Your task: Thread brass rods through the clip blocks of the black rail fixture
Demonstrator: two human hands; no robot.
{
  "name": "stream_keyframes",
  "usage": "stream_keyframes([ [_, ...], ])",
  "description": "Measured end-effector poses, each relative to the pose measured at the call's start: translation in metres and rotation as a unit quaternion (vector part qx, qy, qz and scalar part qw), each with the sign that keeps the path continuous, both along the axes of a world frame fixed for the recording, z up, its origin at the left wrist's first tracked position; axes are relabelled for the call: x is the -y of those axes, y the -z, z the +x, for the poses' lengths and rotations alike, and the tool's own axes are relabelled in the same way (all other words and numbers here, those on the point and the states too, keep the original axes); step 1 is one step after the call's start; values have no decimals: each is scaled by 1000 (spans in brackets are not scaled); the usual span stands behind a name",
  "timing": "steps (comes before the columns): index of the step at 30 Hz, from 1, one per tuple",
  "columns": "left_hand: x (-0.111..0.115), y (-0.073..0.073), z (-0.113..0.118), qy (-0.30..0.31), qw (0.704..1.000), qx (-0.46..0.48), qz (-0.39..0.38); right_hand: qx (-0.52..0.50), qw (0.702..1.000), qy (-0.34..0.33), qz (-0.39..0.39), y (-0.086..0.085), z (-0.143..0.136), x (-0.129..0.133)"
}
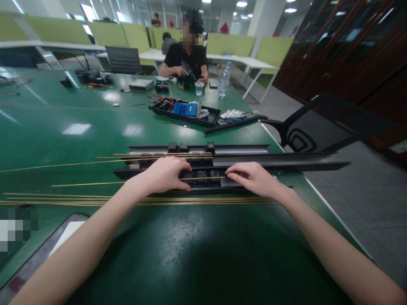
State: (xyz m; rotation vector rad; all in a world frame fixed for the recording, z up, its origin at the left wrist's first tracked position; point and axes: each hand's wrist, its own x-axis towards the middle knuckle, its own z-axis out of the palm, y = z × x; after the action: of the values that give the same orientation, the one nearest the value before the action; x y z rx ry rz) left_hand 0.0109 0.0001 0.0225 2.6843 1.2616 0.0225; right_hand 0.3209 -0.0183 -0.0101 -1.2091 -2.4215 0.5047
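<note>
In the head view, a thin brass-coloured rod (pixel 208 178) runs across small black blocks (pixel 202 178) set in a long black channel (pixel 235 182). My left hand (pixel 168 173) is closed round the leftmost block of this group, thumb on the near side and fingers on the far side. The rod passes through that grip and comes out to the left. At the rod's right end, my right hand (pixel 252 176) pinches with thumb and fingertips; its tip is hidden there. Behind my hands lie more black channels (pixel 302 157) with blocks and rods.
Several loose rods (pixel 216 201) lie along the near side. Farther back are a black tray (pixel 203 122) with blue parts, white gloves (pixel 232 116), a water bottle (pixel 225 80) and a cup (pixel 199 88). Another person (pixel 187 55) holds a tool across the green table (pixel 197 254).
</note>
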Motion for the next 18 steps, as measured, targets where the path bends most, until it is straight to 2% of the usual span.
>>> stream_keyframes([
  [8, 1, 0, 1, 0, 1000, -2, 3, -33, 998, 61, 5, 8, -35, 15],
  [18, 0, 1, -1, 0, 1000, 0, 7, -44, 997, 60, -1, 10, -35, 13],
])
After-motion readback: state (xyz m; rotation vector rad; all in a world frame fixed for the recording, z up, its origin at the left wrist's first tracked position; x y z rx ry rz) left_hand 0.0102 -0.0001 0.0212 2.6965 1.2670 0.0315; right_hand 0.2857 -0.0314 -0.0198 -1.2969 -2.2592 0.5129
